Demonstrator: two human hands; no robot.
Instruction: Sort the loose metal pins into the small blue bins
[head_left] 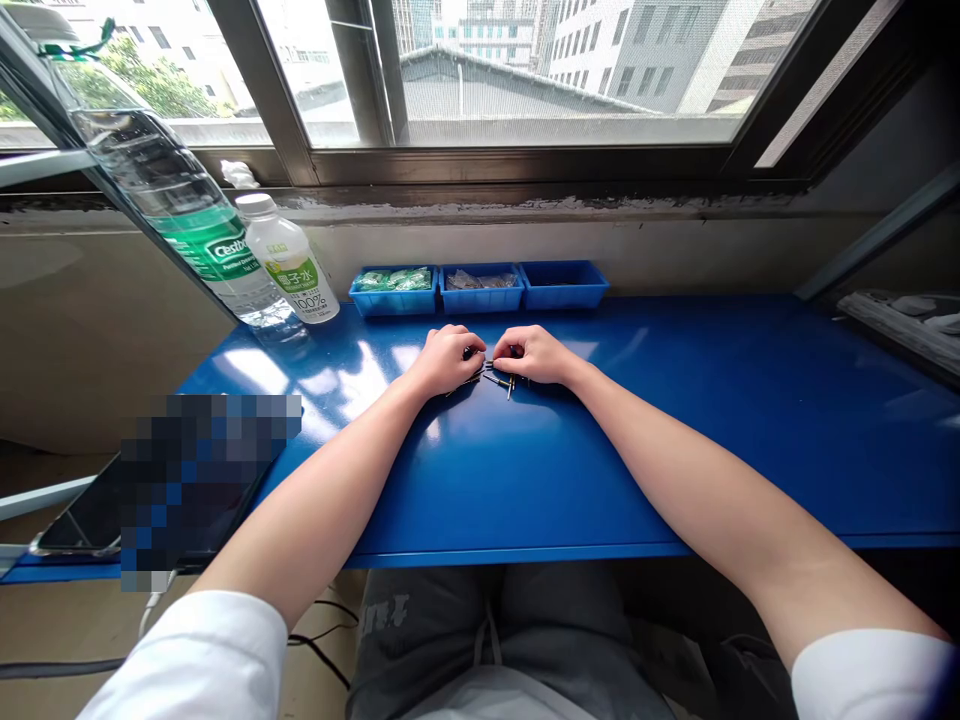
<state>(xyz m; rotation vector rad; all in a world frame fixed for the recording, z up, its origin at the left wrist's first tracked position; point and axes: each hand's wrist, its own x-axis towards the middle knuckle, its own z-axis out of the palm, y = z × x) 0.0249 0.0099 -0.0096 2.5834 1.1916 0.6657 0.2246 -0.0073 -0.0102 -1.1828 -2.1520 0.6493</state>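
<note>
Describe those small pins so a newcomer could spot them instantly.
Below the window sits a blue bench. In front of its three blue bins, thin metal pins lie between the left hand and right hand. Unlike the bins' contents, they sit loose on the bench top, crossing each other.

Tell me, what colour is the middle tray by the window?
The middle tray is bright blue, and it shows best in the head view.
</note>
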